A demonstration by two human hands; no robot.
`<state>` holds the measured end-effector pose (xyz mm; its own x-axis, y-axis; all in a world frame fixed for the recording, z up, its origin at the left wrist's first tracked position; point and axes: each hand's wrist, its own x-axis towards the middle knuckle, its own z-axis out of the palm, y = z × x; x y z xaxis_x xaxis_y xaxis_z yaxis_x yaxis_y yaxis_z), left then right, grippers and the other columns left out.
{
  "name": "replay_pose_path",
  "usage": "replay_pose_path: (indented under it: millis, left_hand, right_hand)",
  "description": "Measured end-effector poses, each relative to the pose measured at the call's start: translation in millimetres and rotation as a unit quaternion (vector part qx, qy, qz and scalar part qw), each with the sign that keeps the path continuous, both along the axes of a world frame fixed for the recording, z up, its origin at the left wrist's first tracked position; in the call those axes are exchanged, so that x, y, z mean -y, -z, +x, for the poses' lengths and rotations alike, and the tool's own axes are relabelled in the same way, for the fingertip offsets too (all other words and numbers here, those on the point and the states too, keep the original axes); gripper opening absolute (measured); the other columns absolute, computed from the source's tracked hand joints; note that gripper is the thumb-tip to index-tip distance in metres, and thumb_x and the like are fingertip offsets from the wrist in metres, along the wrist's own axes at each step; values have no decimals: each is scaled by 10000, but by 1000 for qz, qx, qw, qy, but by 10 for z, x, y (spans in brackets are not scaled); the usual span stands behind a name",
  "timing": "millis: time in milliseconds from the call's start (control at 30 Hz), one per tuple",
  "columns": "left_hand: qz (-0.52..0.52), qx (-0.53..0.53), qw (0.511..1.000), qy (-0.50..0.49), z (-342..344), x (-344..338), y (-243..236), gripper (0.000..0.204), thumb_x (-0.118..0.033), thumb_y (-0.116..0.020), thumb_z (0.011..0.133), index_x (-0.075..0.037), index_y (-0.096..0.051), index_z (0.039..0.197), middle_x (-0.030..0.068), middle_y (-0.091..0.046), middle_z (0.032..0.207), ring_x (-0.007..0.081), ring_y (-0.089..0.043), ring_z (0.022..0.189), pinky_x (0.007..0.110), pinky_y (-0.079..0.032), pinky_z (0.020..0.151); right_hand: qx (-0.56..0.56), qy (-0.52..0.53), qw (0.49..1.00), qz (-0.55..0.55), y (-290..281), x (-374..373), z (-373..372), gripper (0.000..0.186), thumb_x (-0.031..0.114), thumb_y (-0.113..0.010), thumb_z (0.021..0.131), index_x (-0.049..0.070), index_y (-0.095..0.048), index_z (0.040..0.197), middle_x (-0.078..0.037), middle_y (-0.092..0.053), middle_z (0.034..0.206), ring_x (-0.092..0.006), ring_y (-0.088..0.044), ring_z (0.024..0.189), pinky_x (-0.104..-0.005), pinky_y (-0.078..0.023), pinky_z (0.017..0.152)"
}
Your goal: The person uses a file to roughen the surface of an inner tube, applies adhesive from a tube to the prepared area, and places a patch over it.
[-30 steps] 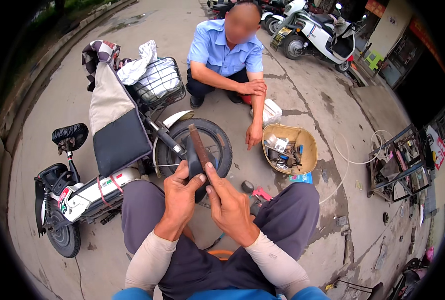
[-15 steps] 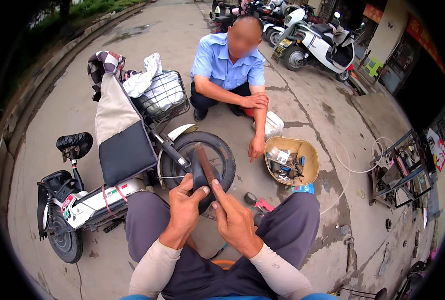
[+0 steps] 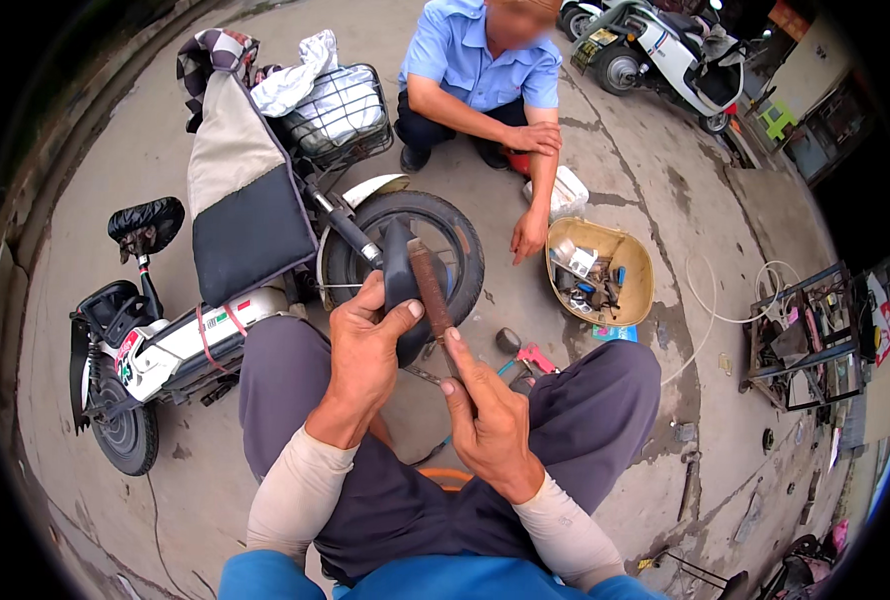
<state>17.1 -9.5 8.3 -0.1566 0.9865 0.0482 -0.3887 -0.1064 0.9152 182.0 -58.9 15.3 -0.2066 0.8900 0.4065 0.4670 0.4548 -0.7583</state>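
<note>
Over my lap, my left hand (image 3: 363, 350) is closed around a black rubber inner tube (image 3: 397, 270), its thumb pressing the near side. My right hand (image 3: 490, 420) grips a rusty flat file (image 3: 429, 290) by its lower end, with the index finger stretched along it. The file's brown face lies along the right side of the tube, apparently touching it. Behind both is the front wheel (image 3: 468, 245) of a white electric bike (image 3: 170, 350). The lower part of the tube is partly hidden by my left hand and the file.
A person in a blue shirt (image 3: 480, 60) squats ahead, one hand hanging near a yellowish basin (image 3: 637, 255) of tools. A pink-handled tool (image 3: 537, 358) lies between my knees. At right stand a metal rack (image 3: 805, 340) and a pale hose (image 3: 707, 320); a white scooter (image 3: 670, 55) is parked beyond.
The view has tipped downward. My right hand has drawn the file back toward me and slightly right along the tube. My left hand keeps its hold on the tube.
</note>
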Motion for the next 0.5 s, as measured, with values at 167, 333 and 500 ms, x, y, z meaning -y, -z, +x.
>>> replay_pose_path:
  millis: [167, 333, 500]
  left_hand:
    - [3, -46, 999, 8, 2, -4, 22, 236, 92, -631, 932, 62, -741, 1138, 21, -632, 1135, 111, -607, 1049, 261, -477, 945]
    - [5, -43, 999, -8, 9, 15, 38, 214, 73, -656, 938, 49, -757, 1125, 56, -679, 1166, 142, -635, 1075, 293, -502, 969]
    - [6, -61, 998, 12, -20, -4, 83, 240, 68, -666, 933, 47, -744, 1159, 47, -647, 1241, 144, -619, 1130, 290, -489, 1000]
  right_hand:
    - [49, 3, 998, 26, -134, -392, -200, 579, -12, -664, 951, 82, -550, 1511, -178, -710, 974, -347, -707, 756, -402, -554, 662]
    - [96, 1, 995, -3, -46, 4, -45, 609, 0, -657, 949, 98, -526, 1536, -150, -699, 924, -313, -689, 698, -397, -543, 633]
    - [151, 4, 988, -24, -281, -258, -182, 572, 5, -637, 967, 95, -541, 1523, -176, -730, 1020, -325, -730, 785, -366, -562, 691]
